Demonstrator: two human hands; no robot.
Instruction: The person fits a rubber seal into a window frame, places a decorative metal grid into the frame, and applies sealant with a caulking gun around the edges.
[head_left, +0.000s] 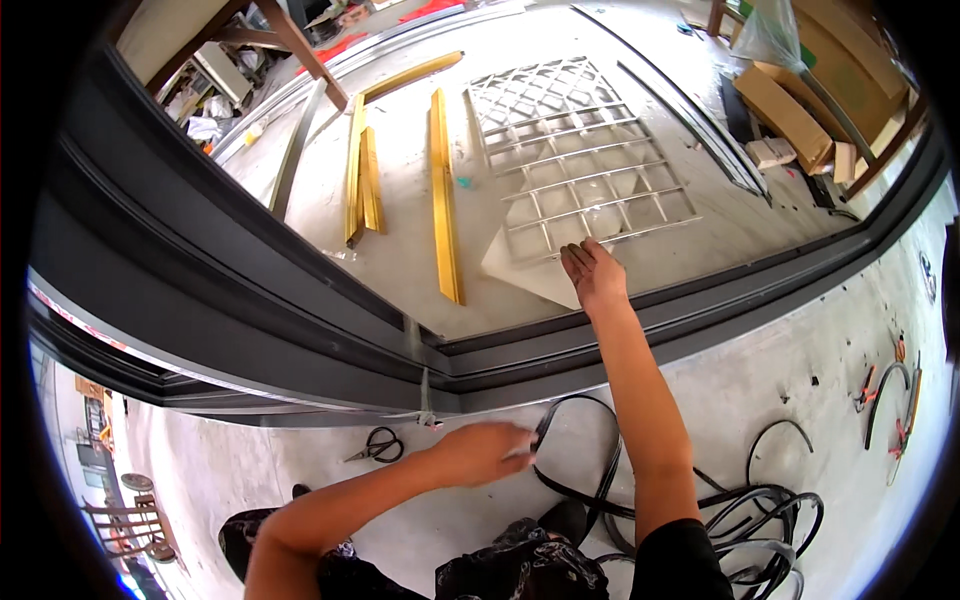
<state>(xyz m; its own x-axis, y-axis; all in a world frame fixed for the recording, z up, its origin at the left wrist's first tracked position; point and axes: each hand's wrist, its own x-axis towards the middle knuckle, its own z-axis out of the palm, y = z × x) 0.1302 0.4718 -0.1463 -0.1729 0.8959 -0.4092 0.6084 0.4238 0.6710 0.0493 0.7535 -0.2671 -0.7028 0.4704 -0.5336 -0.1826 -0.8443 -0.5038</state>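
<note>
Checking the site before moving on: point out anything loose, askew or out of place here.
Black rubber strip lies in tangled loops on the concrete floor, scissors lie loose near the left hand, and gold bars lie scattered beyond the glass.

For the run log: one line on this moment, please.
left hand: gripping black rubber strip | right hand: flat on glass pane | scissors: on floor

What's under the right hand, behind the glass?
The right hand presses the glass; behind it lie a pale sheet and a metal grille. The hand hides the sheet's corner.
</note>
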